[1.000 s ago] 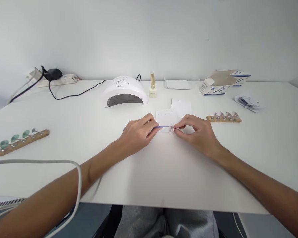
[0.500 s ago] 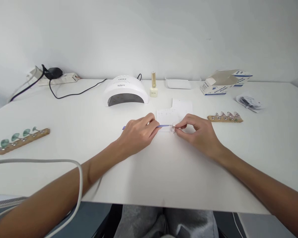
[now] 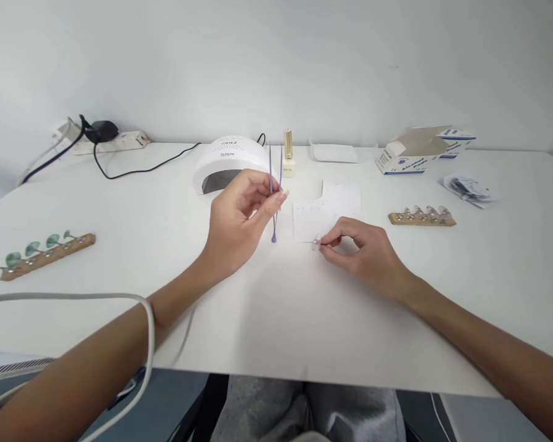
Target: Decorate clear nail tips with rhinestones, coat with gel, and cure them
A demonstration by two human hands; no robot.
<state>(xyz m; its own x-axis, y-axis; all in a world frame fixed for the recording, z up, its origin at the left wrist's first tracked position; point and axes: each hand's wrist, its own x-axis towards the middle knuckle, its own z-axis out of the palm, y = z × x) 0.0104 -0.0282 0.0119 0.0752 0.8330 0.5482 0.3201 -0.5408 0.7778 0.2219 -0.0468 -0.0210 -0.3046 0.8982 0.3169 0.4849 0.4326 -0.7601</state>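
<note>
My left hand [image 3: 239, 224] is raised over the desk, fingers closed on purple tweezers [image 3: 274, 228]. The two tweezer tips point upward and stand apart with nothing visible between them; the joined end hangs below. To the right, my right hand [image 3: 366, 248] pinches a small clear, shiny piece [image 3: 316, 244] between thumb and fingertips; it resembles a clear nail tip, though its exact form is hard to make out. This piece is at the lower edge of a white sheet [image 3: 306, 222] that carries rows of tiny marks.
Behind my left hand sits a white nail lamp [image 3: 230, 150], with a polish bottle [image 3: 288, 167] beside it. Stands with nail tips lie left [image 3: 50, 259] and right [image 3: 421, 219]. An alcohol pads box [image 3: 403, 162] is at the back right. A white cable [image 3: 150, 325] crosses my left forearm.
My left hand has moved up and left, away from the clear piece, and the tweezers have turned from level to upright. My right hand still pinches the piece, slightly lower.
</note>
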